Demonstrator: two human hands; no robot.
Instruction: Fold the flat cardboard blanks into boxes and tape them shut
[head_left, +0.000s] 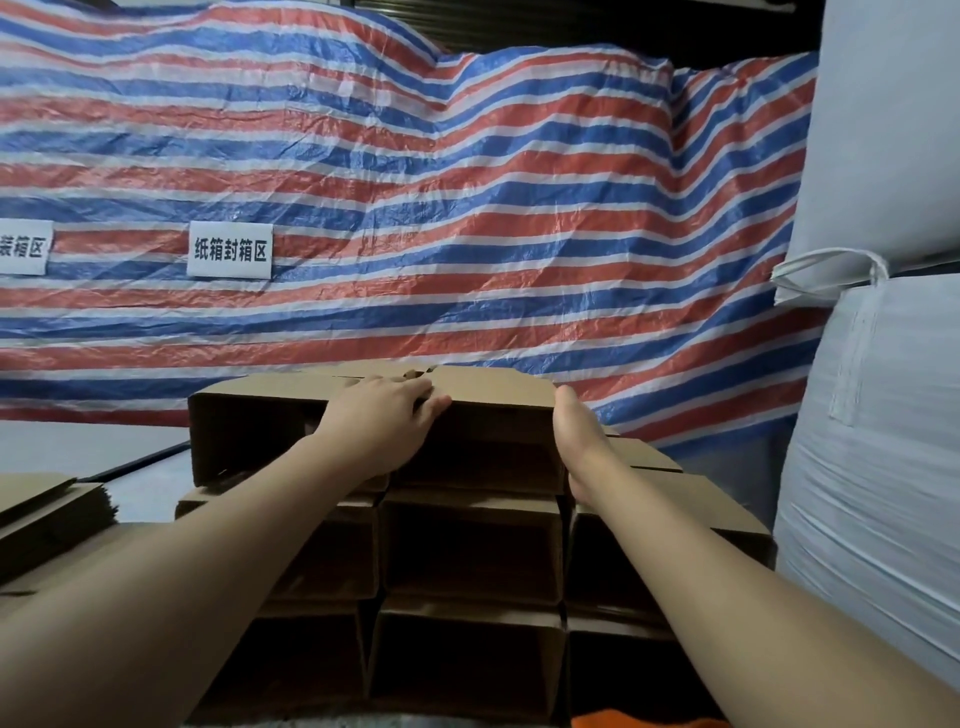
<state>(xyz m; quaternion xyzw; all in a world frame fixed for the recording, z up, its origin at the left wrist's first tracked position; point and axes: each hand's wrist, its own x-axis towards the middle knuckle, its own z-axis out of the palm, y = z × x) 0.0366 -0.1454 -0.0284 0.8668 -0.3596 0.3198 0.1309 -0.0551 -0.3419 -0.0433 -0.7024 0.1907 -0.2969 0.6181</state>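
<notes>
A stack of folded brown cardboard boxes (470, 551) fills the lower middle, their open mouths facing me. On top lie two more boxes side by side. My left hand (387, 415) rests on the top edge of the left one (249, 415), fingers laid over it and reaching toward the right one (493, 400). My right hand (574, 441) presses flat against the right side of that right box, fingers straight and hidden behind its edge. A pile of flat cardboard blanks (47, 512) lies at the lower left.
A red, white and blue striped tarp (467, 208) hangs behind the boxes, with two white paper labels (229, 250) on it. Big white woven sacks (878, 415) stand at the right. An orange thing (618, 719) shows at the bottom edge.
</notes>
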